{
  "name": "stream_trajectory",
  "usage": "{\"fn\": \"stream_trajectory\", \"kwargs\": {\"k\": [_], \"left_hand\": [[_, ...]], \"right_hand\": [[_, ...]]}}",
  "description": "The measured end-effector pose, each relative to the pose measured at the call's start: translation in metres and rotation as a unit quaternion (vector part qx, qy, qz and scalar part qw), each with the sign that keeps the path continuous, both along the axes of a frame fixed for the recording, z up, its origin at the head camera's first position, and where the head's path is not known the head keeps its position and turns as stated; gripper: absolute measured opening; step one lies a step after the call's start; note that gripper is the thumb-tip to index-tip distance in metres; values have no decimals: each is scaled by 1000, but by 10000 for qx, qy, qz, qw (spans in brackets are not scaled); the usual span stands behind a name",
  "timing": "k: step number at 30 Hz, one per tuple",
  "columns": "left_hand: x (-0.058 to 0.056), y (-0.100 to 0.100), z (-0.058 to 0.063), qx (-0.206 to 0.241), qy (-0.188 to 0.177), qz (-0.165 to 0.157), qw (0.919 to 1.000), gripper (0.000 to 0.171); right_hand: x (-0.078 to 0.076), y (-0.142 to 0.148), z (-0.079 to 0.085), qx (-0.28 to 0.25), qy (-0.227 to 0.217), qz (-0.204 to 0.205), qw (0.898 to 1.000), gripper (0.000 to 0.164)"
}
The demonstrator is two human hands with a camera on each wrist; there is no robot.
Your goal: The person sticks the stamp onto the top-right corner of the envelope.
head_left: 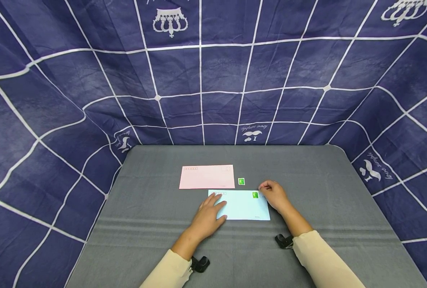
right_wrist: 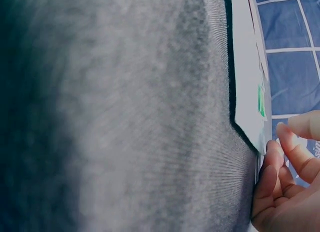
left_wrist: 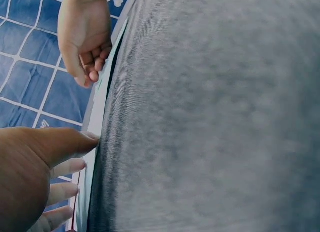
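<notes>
A light blue envelope [head_left: 240, 208] lies on the grey tabletop with a green stamp [head_left: 255, 195] near its upper right corner. My left hand [head_left: 207, 216] rests on the envelope's left part, fingers spread and straight. Beside the upper right corner is my right hand [head_left: 273, 195], its fingers loosely curled and nothing visible between them. In the right wrist view, its thumb and forefinger [right_wrist: 295, 142] come close together just past the envelope's corner. A second green stamp [head_left: 241, 181] lies on the cloth above the blue envelope.
A pink envelope [head_left: 207, 178] lies behind the blue one, to the left of the loose stamp. Grey cloth [head_left: 155, 240] covers the table. A dark blue curtain with white grid lines [head_left: 220, 108] stands behind it and at both sides.
</notes>
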State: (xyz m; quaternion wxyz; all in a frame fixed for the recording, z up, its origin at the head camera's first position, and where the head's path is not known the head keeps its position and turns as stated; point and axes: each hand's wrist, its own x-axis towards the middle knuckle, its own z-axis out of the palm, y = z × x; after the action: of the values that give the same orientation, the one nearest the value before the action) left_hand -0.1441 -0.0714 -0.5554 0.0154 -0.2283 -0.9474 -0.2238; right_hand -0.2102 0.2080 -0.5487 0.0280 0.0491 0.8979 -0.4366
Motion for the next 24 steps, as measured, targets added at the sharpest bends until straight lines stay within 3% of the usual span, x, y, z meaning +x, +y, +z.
{"fn": "stream_trajectory", "kwargs": {"k": [5, 9, 16, 24], "left_hand": [[-2, 1, 0, -8, 155, 72, 9999, 46], [-2, 1, -1, 196, 359, 94, 9991, 41], [-5, 0, 4, 601, 400, 381, 9967, 34], [-11, -4, 8, 969, 663, 496, 9918, 29]], "right_hand": [[0, 3, -2, -79, 67, -19, 9999, 17], [2, 5, -2, -76, 233, 19, 9997, 17], [3, 6, 2, -72, 632, 35, 9980, 16], [6, 5, 9, -128, 775, 73, 9969, 15]]}}
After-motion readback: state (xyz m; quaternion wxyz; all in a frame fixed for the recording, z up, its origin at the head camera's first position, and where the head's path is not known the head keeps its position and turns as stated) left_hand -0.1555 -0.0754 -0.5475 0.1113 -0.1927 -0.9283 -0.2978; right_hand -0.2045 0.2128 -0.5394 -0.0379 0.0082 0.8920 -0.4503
